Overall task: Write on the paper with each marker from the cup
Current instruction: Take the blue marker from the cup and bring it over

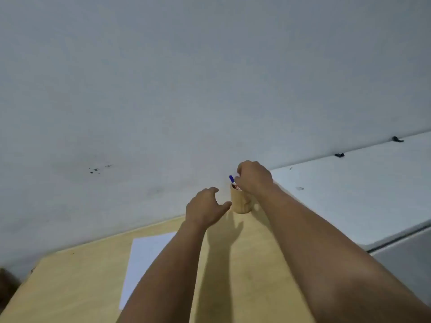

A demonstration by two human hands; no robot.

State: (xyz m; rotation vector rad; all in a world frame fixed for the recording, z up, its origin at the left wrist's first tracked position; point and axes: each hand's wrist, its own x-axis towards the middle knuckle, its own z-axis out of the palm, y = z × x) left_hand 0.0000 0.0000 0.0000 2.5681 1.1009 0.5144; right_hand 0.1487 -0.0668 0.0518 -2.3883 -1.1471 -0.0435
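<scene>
A tan wooden cup (241, 202) stands at the far edge of the wooden table (70, 287), against the wall. A blue-capped marker (231, 178) sticks up from its mouth. My right hand (254, 177) is curled over the cup's top, its fingertips at the markers; whether it grips one is hidden. My left hand (205, 207) hovers open just left of the cup, thumb close to its side. A white sheet of paper (144, 259) lies on the table to the left, partly covered by my left forearm.
A pale grey wall fills the upper view. To the right of the table is a white surface (349, 194) with small dark clips along its back edge. A dark object (7, 283) sits at the lower left corner.
</scene>
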